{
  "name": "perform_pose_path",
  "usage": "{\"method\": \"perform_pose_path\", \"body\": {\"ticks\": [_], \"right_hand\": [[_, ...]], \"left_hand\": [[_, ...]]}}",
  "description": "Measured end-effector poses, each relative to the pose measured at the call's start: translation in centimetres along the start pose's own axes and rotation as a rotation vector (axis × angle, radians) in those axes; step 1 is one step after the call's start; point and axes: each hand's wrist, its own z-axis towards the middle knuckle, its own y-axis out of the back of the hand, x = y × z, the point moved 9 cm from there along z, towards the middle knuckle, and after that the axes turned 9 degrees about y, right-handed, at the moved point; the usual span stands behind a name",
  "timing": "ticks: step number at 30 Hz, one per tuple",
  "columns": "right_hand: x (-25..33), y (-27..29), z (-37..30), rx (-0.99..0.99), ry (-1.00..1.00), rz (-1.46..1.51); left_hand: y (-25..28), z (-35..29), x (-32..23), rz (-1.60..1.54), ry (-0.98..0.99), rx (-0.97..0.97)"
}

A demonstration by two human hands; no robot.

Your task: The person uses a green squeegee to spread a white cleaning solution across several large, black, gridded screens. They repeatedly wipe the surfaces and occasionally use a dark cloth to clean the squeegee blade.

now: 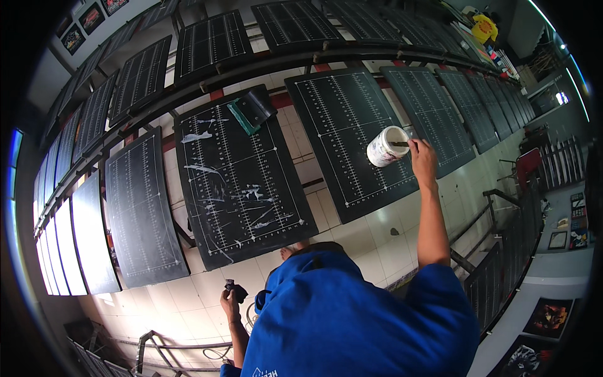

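Note:
My right hand [423, 162] is closed at the rim of a white tub [382, 152], gripping the end of a thin dark stick-like tool [399, 144] that reaches into the tub. What the tub holds is hard to make out. It stands on a dark board [352, 119] printed with white scale lines and dots. My left hand [231, 305] hangs low on the left, closed round a crumpled black cloth [236, 290]. In front of me, another marked dark board [220, 163] carries streaks of whitish paste. A black squeegee with a green edge [246, 117] lies at its far end.
Similar boards stand in rows on metal frames; one to the left [141, 207] shines with glare. Pale floor tiles [370, 235] show beneath and between them. Dark metal rails [182, 345] run behind me on the left, and a red chair [529, 164] stands at the right.

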Motion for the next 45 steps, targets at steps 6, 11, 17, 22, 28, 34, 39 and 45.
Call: {"method": "perform_pose_path", "body": {"ticks": [6, 11, 17, 22, 28, 34, 39, 45], "right_hand": [[-5.4, -1.1, -1.4, -0.001, -0.324, 0.08], [-12.0, 1.0, -5.9, -0.285, -0.667, 0.286], [-14.9, -0.8, -12.5, -0.615, -1.027, 0.911], [-16.1, -2.8, -15.6, -0.713, -1.182, 1.088], [-15.4, -4.0, -16.0, -0.719, -1.228, 1.253], [-7.9, -3.8, -10.3, -0.586, -1.093, 1.43], [4.8, -9.4, -3.8, -0.308, -1.017, 1.657], [20.5, -23.0, -1.4, 0.082, -1.016, 1.786]], "left_hand": [[0.5, 0.3, 2.9, -0.026, 0.03, 0.037], [-0.5, 0.5, 3.8, -0.038, 0.056, 0.076], [-1.5, 0.1, 2.0, 0.023, 0.078, 0.085], [-1.9, -0.5, -0.6, 0.093, 0.027, 0.09], [-2.8, -1.2, -1.6, 0.063, 0.057, 0.086], [-2.9, -1.5, 1.2, 0.045, 0.083, 0.076], [-2.9, -2.7, 3.0, -0.033, 0.08, 0.001], [-1.8, -6.5, 6.1, 0.01, 0.125, -0.074]]}}
